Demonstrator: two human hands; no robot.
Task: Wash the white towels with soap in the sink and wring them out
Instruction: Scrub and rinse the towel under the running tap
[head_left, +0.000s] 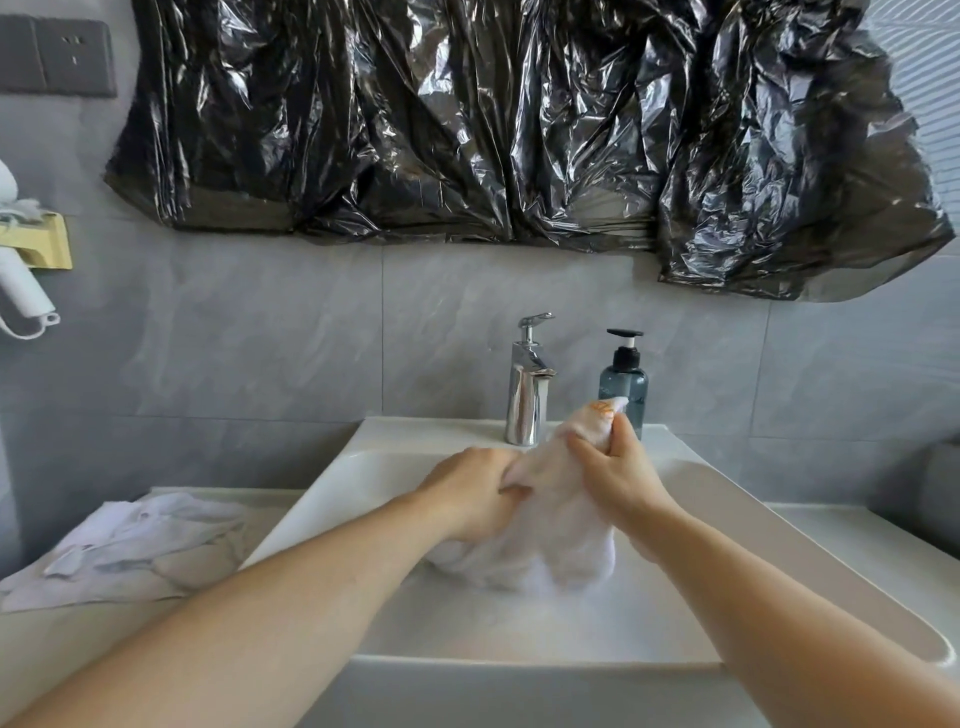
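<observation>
Fingers (506, 491) of left hand (475, 493) curled tight round the near end of one white towel (556, 525), gripping it over the sink (322, 493). Fingers of right hand (615, 473) curled round the far, upper end of the same towel, thumb pressed against the cloth; small orange mark (602, 408) showing on the tip sticking out above that grip. Towel bunched and stretched between the two hands, lower bulk hanging down into the basin; touching the basin floor or not: cannot tell.

Second white towel (140, 540) lying crumpled and flat on the worktop (78, 649) left of the sink, well apart from both hands. Towel count: two.

One chrome tap (527, 384) upright at the back rim of the sink, just beyond the hands. One blue-grey pump bottle (623, 382) with black pump head just right of the tap, partly hidden behind the towel tip.

Above, black plastic sheeting (519, 119) taped across the grey tiled wall. One wall socket plate (57, 57) top left. One white hair dryer (21, 280) in a yellow holder (52, 249) at the left edge.
</observation>
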